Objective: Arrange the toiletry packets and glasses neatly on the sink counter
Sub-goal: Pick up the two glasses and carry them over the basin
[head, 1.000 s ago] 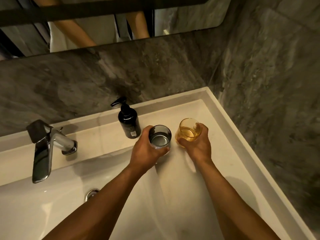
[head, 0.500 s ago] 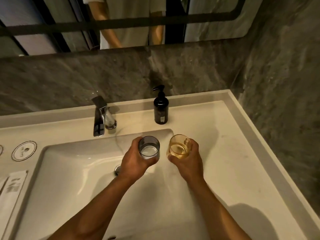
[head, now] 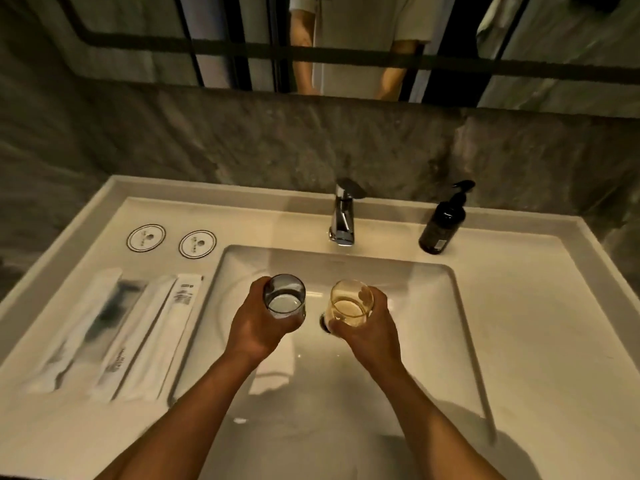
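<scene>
We look down on a wide white sink counter [head: 519, 306] with a rectangular white basin [head: 381, 358] sunk in its middle. Long white toiletry packets [head: 138, 334] lie side by side on the counter left of the basin, two round white coasters [head: 197, 244] behind them. Over the basin, our left hand [head: 256, 327] wraps its fingers around an upright smoky grey glass tumbler [head: 284, 296]; just beside it, our right hand [head: 370, 327] curls around an upright amber glass tumbler [head: 351, 302]
</scene>
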